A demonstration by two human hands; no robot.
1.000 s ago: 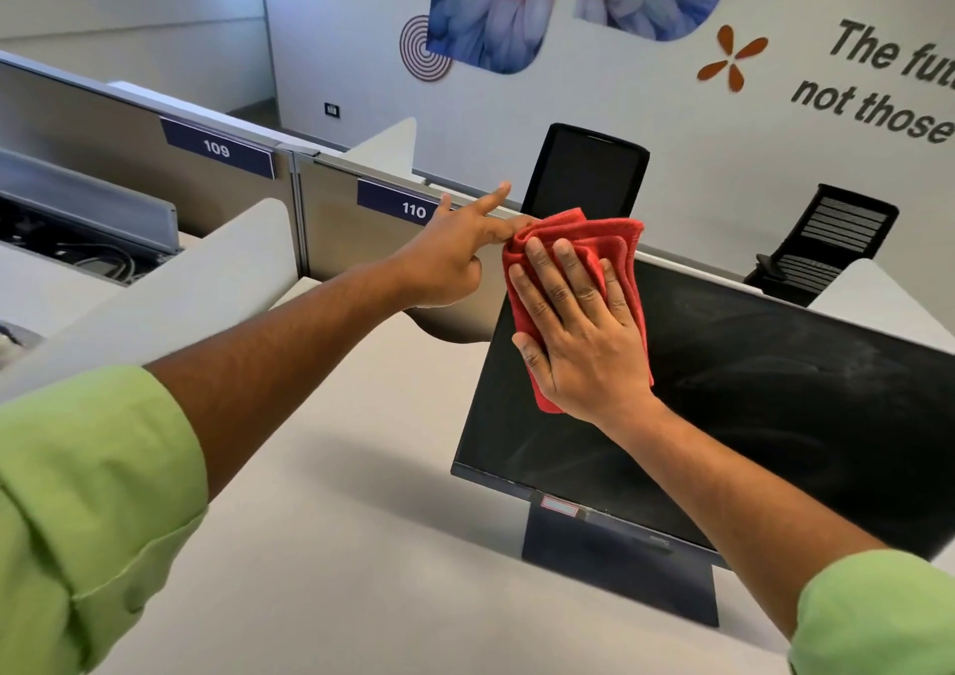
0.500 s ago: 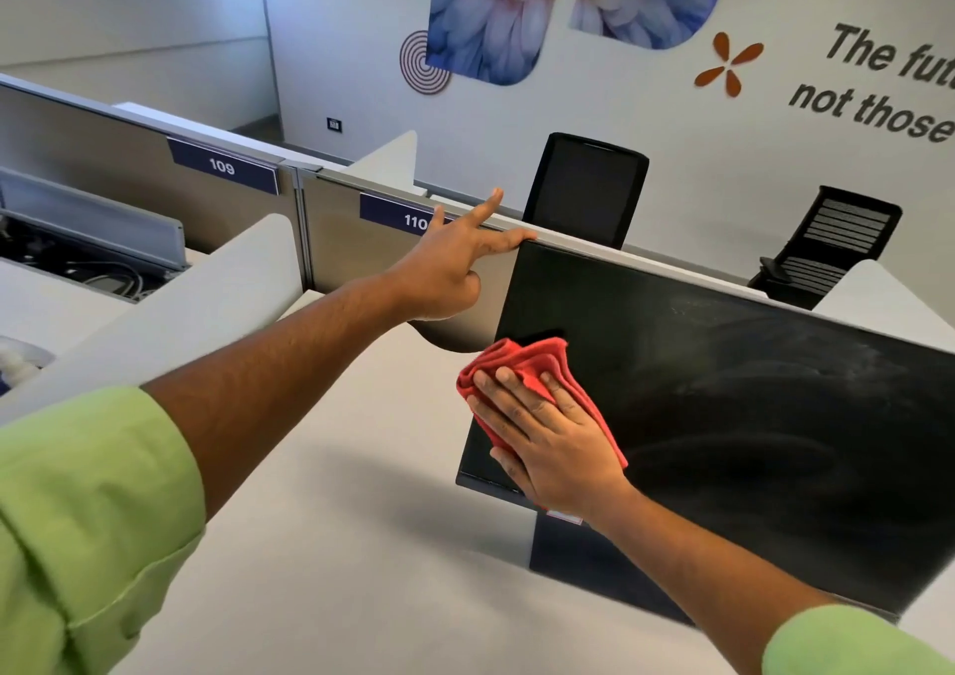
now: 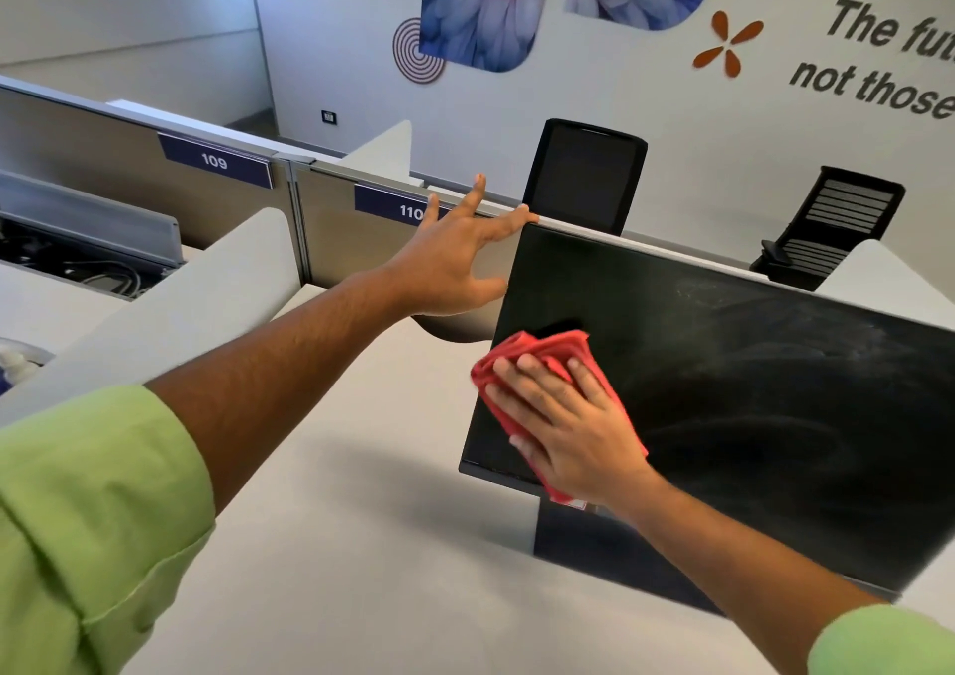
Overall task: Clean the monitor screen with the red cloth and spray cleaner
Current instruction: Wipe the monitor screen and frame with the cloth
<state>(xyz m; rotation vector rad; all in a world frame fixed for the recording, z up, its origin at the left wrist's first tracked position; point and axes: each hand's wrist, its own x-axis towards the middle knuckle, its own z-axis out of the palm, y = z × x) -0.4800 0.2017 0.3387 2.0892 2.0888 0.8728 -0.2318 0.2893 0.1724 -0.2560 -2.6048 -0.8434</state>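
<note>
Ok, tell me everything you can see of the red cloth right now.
The red cloth looks like soft, bunched microfibre, folded into a pad. It lies flat against the lower left of the dark monitor screen, pressed there by the right hand, whose spread fingers cover most of it. Its edges show above and below the hand.

red cloth (image 3: pixel 548 359) swept down the monitor (image 3: pixel 749 405) from top-left corner to lower-left, under right hand (image 3: pixel 568 431)

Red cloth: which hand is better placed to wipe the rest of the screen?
Right hand: it presses the red cloth flat on the black monitor screen; the left hand steadies the top corner.
</note>
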